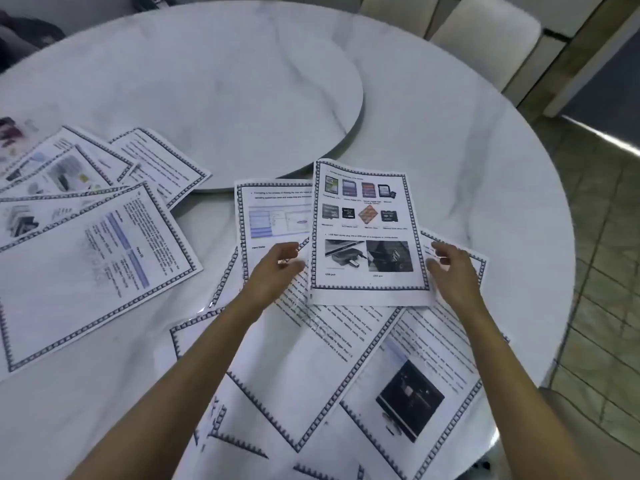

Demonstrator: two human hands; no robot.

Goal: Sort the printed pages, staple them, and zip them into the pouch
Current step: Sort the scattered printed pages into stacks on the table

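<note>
Sorting stage, judging by the spread: pages lie loose in two groups, nothing squared up yet. No stapler or pouch can be made out; a blurred purple item (10, 133) at the far left edge can't be identified.

The memory-card page (367, 216), w/ card pics up top and USB photos below, lies topmost and roughly straight to the person, btwn both hands. The left hand (277, 268) sits at its left edge, fingers loosely curled w/ thumb apart, no clear pinch on the sheet. The right hand (453, 271) is at the right edge, fingers relaxed and slightly spread, tips just beside the paper. One hand per side prob. serves to square the sheet or lift it flat w/o creasing.

Under it a screenshot page (277, 216) pokes out left, and a text page (311, 327) and a dark-photo page (408, 400) fan out at odd angles toward the person. That looks like the unsorted heap, kept close for reach.

A second fan of pages (97, 244) lies well apart on the left of the tabletop (485, 168), maybe set aside. The raised turntable (225, 98) carries only page corners at its near rim.
</note>
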